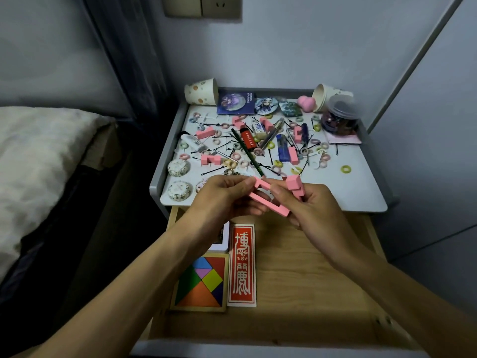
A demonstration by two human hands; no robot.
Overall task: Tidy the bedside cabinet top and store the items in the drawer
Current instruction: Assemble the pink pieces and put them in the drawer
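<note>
My left hand [222,196] and my right hand [307,205] meet over the cabinet's front edge, above the open wooden drawer [309,275]. Together they hold pink puzzle pieces: a long C-shaped pink block [260,198] pinched between both hands, and a stepped pink block [295,186] in my right fingers. The grey cabinet top [335,184] is strewn with more pink blocks [205,133], small hair rings [346,169], hairpins, a green pencil [246,153], a red lighter [248,138] and a blue lighter [282,148].
The drawer holds a colourful tangram [201,282], a red card with white characters [241,264] and a white box partly under my left wrist. Paper cups [202,92], badges, a pink sponge [307,102] and a clear jar [339,117] line the back. A bed lies left.
</note>
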